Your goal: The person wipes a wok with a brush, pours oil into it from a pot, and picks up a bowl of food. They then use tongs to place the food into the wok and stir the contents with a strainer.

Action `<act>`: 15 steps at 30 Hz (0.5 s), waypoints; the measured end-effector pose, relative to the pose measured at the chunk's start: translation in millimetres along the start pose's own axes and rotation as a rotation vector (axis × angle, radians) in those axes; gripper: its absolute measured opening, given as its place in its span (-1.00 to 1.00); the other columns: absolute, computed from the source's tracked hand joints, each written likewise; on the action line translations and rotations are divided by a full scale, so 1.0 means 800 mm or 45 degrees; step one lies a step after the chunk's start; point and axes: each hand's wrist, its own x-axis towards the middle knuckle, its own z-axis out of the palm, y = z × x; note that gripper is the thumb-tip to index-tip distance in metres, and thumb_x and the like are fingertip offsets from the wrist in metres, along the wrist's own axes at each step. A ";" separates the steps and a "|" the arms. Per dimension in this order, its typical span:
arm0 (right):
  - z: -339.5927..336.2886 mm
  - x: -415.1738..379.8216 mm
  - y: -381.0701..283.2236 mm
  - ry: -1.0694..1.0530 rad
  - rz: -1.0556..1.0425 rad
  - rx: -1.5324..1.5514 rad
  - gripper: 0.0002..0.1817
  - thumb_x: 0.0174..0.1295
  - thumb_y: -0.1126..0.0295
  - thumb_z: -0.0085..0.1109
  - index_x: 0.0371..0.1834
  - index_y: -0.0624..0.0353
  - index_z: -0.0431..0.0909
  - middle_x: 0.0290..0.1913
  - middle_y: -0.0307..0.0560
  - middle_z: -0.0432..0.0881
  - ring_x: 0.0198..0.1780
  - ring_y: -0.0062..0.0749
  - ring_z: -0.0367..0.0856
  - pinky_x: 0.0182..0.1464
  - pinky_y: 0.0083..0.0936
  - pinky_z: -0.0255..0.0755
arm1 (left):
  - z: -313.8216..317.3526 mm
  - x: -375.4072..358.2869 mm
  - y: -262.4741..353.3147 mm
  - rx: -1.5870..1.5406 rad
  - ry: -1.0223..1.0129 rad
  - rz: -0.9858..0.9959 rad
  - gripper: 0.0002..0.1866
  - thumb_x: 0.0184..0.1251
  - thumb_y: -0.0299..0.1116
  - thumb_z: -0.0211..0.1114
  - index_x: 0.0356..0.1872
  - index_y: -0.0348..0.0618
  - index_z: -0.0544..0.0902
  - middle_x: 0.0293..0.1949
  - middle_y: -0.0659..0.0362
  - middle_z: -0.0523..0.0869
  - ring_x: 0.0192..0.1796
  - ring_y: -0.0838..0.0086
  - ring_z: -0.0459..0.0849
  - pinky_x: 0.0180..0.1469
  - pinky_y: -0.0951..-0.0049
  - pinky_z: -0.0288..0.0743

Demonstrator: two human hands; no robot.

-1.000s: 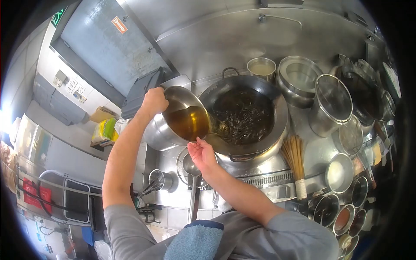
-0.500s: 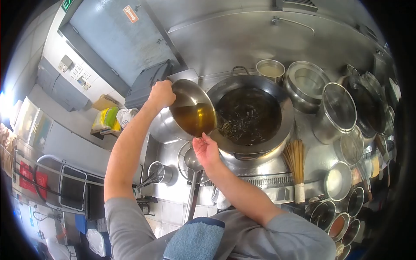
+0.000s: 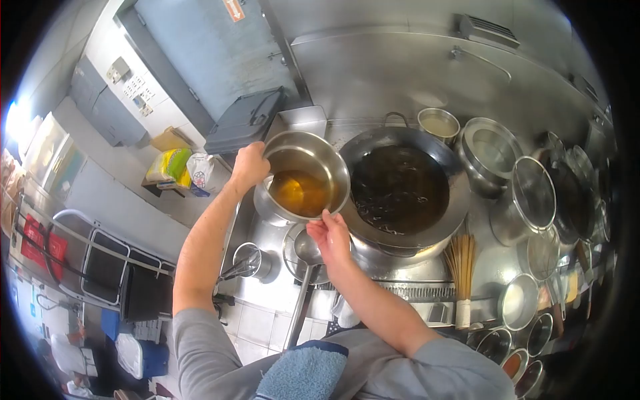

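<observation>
A deep stainless steel pot point(image 3: 268, 205), tilted slightly toward me, holds amber liquid point(image 3: 301, 192) that looks like oil. My left hand point(image 3: 252, 165) is closed on its far left side; any handle there is hidden by the fingers. At the near right rim, the fingertips of my right hand point(image 3: 331, 239) pinch the edge. Just right of the pot sits a large black wok point(image 3: 363, 223) with dark liquid and foam streaks in it. Below my hands, a long-handled ladle point(image 3: 308, 252) rests over a round strainer point(image 3: 288, 257).
Right of the wok stand a bamboo brush point(image 3: 460, 267), a steel container point(image 3: 439, 125), a larger pot point(image 3: 490, 157) and a mesh-topped pot point(image 3: 533, 193). Several seasoning bowls point(image 3: 520, 301) line the lower right. A steel cup with a whisk point(image 3: 252, 261) stands at left.
The pot has come back from the wok's edge and is less tilted, its liquid settled lower. My right hand has closed on the rim. The wok's surface is calmer.
</observation>
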 end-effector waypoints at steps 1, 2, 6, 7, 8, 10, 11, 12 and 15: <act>-0.001 0.002 0.004 -0.016 -0.022 -0.043 -0.79 0.49 0.29 0.08 -0.28 0.14 0.37 -0.41 -0.03 0.63 -0.39 -0.34 0.71 -0.29 -0.51 0.69 | 0.002 -0.005 -0.010 -0.038 0.011 -0.025 -0.78 0.02 -0.51 0.19 -0.26 -0.34 0.61 -0.21 -0.30 0.68 -0.03 -0.24 0.63 0.05 0.01 0.51; -0.001 0.005 0.008 -0.033 -0.043 -0.088 -0.78 0.50 0.28 0.07 -0.28 0.14 0.37 -0.41 -0.03 0.63 -0.39 -0.34 0.71 -0.31 -0.51 0.69 | 0.005 -0.010 -0.019 -0.075 0.024 -0.050 -0.78 0.03 -0.50 0.19 -0.27 -0.34 0.61 -0.21 -0.29 0.68 -0.03 -0.23 0.63 0.04 0.01 0.51; 0.009 0.019 0.015 -0.034 -0.101 -0.290 -0.80 0.49 0.31 0.07 -0.14 0.21 0.35 -0.41 0.01 0.60 -0.40 -0.29 0.69 -0.33 -0.42 0.65 | 0.015 -0.021 -0.060 -0.171 0.067 -0.170 -0.81 0.03 -0.48 0.21 -0.30 -0.33 0.59 -0.26 -0.28 0.67 -0.06 -0.22 0.64 -0.03 0.03 0.50; 0.015 0.023 0.016 -0.041 -0.113 -0.346 -0.80 0.49 0.31 0.08 -0.16 0.21 0.35 -0.41 0.01 0.60 -0.41 -0.29 0.69 -0.34 -0.42 0.64 | 0.016 -0.026 -0.071 -0.207 0.080 -0.202 -0.81 0.03 -0.48 0.21 -0.31 -0.34 0.59 -0.27 -0.28 0.66 -0.07 -0.22 0.64 -0.04 0.03 0.49; 0.020 0.028 0.017 -0.051 -0.125 -0.402 -0.80 0.49 0.31 0.08 -0.18 0.21 0.35 -0.42 0.00 0.60 -0.42 -0.29 0.68 -0.35 -0.42 0.64 | 0.018 -0.031 -0.081 -0.257 0.122 -0.237 -0.85 0.03 -0.46 0.22 -0.38 -0.34 0.55 -0.35 -0.27 0.64 -0.17 -0.22 0.63 -0.11 0.05 0.47; 0.036 0.038 0.019 -0.069 -0.141 -0.507 -0.78 0.49 0.31 0.07 -0.26 0.20 0.35 -0.42 -0.02 0.59 -0.47 -0.31 0.66 -0.40 -0.43 0.63 | 0.025 -0.036 -0.111 -0.320 0.164 -0.329 -0.86 0.04 -0.46 0.23 -0.42 -0.34 0.52 -0.40 -0.25 0.62 -0.22 -0.20 0.62 -0.14 0.05 0.47; 0.045 0.043 0.020 -0.083 -0.144 -0.568 -0.77 0.50 0.31 0.06 -0.28 0.19 0.35 -0.42 -0.01 0.60 -0.47 -0.31 0.66 -0.40 -0.44 0.62 | 0.029 -0.039 -0.125 -0.352 0.184 -0.373 -0.86 0.04 -0.45 0.23 -0.44 -0.34 0.51 -0.42 -0.24 0.61 -0.25 -0.19 0.62 -0.15 0.06 0.46; 0.053 0.047 0.020 -0.094 -0.149 -0.629 -0.77 0.50 0.31 0.06 -0.29 0.19 0.34 -0.42 -0.01 0.60 -0.47 -0.31 0.66 -0.41 -0.44 0.62 | 0.030 -0.043 -0.136 -0.389 0.211 -0.410 -0.85 0.04 -0.45 0.23 -0.48 -0.34 0.47 -0.46 -0.23 0.59 -0.29 -0.15 0.61 -0.17 0.06 0.45; 0.066 0.068 0.031 -0.113 -0.148 -0.735 -0.77 0.48 0.34 0.05 -0.33 0.18 0.33 -0.45 -0.01 0.59 -0.52 -0.31 0.64 -0.47 -0.45 0.59 | 0.039 -0.056 -0.165 -0.455 0.290 -0.496 -0.85 0.05 -0.44 0.23 -0.47 -0.33 0.49 -0.46 -0.22 0.59 -0.31 -0.14 0.61 -0.18 0.05 0.45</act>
